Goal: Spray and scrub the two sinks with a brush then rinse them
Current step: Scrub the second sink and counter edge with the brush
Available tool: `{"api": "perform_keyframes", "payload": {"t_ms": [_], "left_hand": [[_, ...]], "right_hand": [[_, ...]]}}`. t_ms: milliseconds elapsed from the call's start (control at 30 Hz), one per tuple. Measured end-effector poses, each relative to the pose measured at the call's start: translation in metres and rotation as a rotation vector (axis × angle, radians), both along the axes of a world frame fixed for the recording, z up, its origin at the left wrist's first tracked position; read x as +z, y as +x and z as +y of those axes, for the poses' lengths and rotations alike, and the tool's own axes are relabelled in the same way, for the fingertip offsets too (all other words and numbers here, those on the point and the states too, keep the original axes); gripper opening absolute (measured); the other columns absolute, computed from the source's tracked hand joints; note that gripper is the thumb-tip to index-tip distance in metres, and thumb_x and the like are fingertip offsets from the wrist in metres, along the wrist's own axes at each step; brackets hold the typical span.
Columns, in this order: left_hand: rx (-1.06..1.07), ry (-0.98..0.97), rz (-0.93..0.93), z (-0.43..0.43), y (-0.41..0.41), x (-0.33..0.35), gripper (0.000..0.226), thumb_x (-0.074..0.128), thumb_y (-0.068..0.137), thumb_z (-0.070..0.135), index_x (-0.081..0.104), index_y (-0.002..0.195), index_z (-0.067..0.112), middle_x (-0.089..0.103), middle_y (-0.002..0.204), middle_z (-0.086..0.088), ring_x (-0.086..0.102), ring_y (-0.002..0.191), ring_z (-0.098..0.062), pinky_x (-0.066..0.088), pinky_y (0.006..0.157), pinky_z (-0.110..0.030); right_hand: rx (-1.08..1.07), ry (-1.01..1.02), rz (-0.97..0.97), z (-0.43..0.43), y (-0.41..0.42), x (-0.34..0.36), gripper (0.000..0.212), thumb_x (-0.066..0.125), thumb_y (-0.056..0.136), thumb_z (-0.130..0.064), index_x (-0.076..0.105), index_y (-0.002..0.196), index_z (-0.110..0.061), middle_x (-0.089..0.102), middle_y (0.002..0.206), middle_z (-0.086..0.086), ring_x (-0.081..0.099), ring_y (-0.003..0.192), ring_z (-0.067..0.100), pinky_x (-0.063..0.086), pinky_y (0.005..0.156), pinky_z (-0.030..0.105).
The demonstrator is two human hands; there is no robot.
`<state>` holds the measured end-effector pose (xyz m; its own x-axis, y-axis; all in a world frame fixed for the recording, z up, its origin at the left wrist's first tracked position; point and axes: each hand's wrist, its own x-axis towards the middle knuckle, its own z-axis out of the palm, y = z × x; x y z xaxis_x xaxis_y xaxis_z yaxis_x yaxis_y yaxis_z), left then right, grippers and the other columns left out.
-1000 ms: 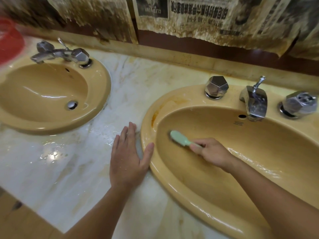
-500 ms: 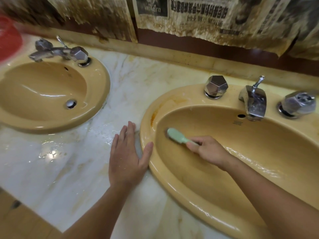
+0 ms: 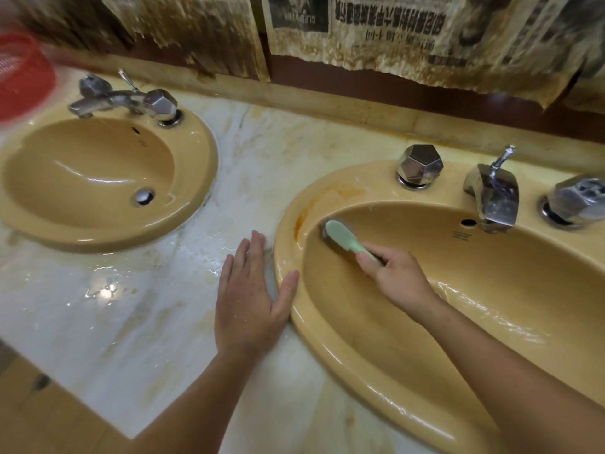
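Note:
Two tan sinks are set in a wet marble counter. In the right sink my right hand grips the handle of a pale green brush, whose head presses on the upper left wall of the basin, just below an orange stain on the rim. My left hand rests flat on the counter, fingers straight, with the thumb touching the right sink's left rim. The left sink stands at the far left, wet and shiny, with nothing in it.
Chrome taps and faceted knobs stand behind each sink; the right spout overhangs the basin. A red basket sits at the far left. Stained newspaper hangs on the wall. The counter's front edge runs at lower left.
My right hand has pushed the brush up and to the left along the basin wall, toward the stained rim. My left hand stays where it was.

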<state>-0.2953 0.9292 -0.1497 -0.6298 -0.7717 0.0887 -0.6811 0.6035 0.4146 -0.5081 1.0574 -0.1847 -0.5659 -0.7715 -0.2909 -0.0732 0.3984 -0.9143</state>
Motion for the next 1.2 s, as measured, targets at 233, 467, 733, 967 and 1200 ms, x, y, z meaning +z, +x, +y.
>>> {"api": "perform_keyframes", "payload": {"t_ms": [233,467,733,967,1200], "left_hand": [[-0.002,0.006,-0.005,-0.001,0.0,-0.001,0.082,0.029,0.097,0.068,0.021,0.162,0.019,0.025,0.167,0.007,0.013,0.155,-0.005,0.007,0.128,-0.034],[-0.002,-0.003,-0.019,-0.001,0.0,-0.002,0.082,0.028,0.097,0.068,0.022,0.162,0.018,0.024,0.167,0.006,0.013,0.155,-0.007,0.009,0.128,-0.036],[-0.007,-0.002,-0.02,-0.001,0.001,-0.002,0.084,0.025,0.097,0.07,0.018,0.163,0.018,0.024,0.167,0.005,0.014,0.155,-0.009,0.01,0.128,-0.037],[0.003,-0.009,-0.03,-0.001,0.001,-0.003,0.086,0.024,0.097,0.07,0.016,0.163,0.016,0.023,0.168,0.003,0.015,0.155,-0.01,0.009,0.128,-0.036],[0.009,0.003,-0.023,0.0,0.001,-0.002,0.086,0.024,0.097,0.071,0.014,0.163,0.018,0.023,0.168,0.003,0.014,0.155,-0.011,0.009,0.128,-0.036]], "right_hand": [[-0.043,-0.076,0.049,-0.006,0.0,-0.002,0.025,0.063,0.098,-0.024,0.074,0.113,-0.04,0.057,0.072,-0.011,0.047,0.069,0.009,0.038,0.063,0.027],[-0.043,-0.058,0.501,-0.002,-0.005,-0.002,0.027,0.063,0.098,-0.029,0.071,0.123,-0.031,0.076,0.094,0.006,0.065,0.077,0.026,0.054,0.073,0.039],[0.136,0.241,0.822,0.011,-0.02,-0.004,0.032,0.051,0.101,-0.041,0.061,0.13,-0.033,0.073,0.104,-0.002,0.065,0.091,0.027,0.05,0.07,0.036],[0.246,0.489,0.94,0.022,-0.032,0.002,0.033,0.043,0.103,-0.044,0.055,0.132,-0.033,0.071,0.098,0.002,0.065,0.087,0.029,0.05,0.067,0.036],[0.312,0.662,0.984,0.029,-0.04,0.013,0.033,0.035,0.105,-0.047,0.05,0.128,-0.029,0.058,0.081,0.0,0.055,0.07,0.025,0.042,0.059,0.032]]}}
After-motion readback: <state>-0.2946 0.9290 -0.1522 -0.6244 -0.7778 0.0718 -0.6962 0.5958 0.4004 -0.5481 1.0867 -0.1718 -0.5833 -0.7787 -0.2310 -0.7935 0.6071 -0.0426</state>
